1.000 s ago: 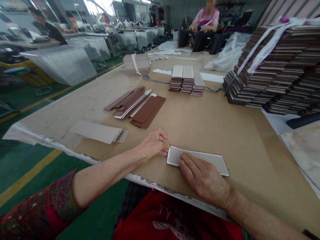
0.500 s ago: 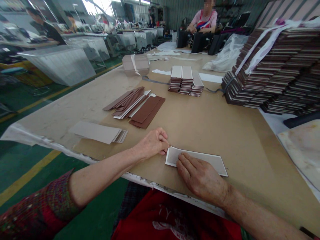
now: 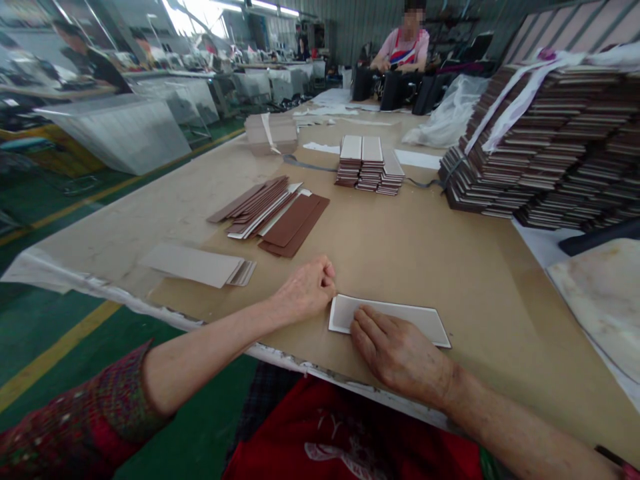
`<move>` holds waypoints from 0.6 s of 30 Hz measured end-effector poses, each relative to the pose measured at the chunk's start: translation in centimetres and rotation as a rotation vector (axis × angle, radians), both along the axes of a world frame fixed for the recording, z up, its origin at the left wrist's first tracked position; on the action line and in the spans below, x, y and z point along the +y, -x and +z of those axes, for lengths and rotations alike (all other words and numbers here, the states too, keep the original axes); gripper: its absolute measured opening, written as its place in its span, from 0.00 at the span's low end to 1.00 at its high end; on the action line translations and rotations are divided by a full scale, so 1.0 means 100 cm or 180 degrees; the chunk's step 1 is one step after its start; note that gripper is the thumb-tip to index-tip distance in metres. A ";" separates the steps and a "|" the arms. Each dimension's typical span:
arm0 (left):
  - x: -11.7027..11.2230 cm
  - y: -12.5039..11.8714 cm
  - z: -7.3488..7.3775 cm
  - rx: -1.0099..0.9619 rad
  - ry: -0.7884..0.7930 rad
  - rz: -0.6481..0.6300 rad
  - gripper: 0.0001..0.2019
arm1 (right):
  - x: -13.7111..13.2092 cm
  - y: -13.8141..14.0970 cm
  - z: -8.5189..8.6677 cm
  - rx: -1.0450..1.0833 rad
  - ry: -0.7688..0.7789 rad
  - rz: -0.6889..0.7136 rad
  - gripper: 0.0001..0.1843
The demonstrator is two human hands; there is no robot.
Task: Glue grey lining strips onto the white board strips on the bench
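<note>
A flat rectangular board [image 3: 417, 319] with a pale grey face and a white border inside a thin dark edge lies near the table's front edge. At its left corner, my left hand [image 3: 307, 288] is closed with curled fingers; whatever they hold is hidden. My right hand [image 3: 395, 353] rests on the board's near side, its fingers bunched and pressed together, the fingertips against the face and the thumb out of sight. Beyond my left hand lie brown strips [image 3: 293, 223] in a fanned pile, some showing white. Grey boards [image 3: 193, 265] lie stacked to the left.
Three short stacks of edged boards [image 3: 361, 163] stand farther back, near a tied grey bundle [image 3: 270, 133]. A tall pile of brown and white boards [image 3: 540, 147] rises at the right. Across the table [image 3: 425, 253], a person [image 3: 405, 50] sits behind black items.
Both hands keep nearly the same places and closed poses on the board. The view has shifted slightly, so the right-hand pile appears a little farther left.
</note>
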State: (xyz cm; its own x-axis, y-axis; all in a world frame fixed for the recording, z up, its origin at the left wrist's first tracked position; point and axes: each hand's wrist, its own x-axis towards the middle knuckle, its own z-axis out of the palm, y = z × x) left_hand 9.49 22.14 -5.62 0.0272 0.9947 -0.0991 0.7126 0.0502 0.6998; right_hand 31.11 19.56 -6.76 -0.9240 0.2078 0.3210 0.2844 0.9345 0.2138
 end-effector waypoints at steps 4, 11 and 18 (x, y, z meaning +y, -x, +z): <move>0.000 0.001 -0.003 0.0000 0.0003 0.0020 0.10 | 0.000 0.000 0.001 0.0007 0.0000 0.0013 0.15; 0.000 -0.001 -0.001 0.0079 0.0109 0.0079 0.11 | 0.001 0.000 -0.002 -0.0054 0.0021 0.0085 0.13; -0.002 -0.002 0.000 0.0244 -0.0040 -0.0080 0.06 | 0.000 0.002 -0.001 -0.0338 -0.0078 0.0146 0.12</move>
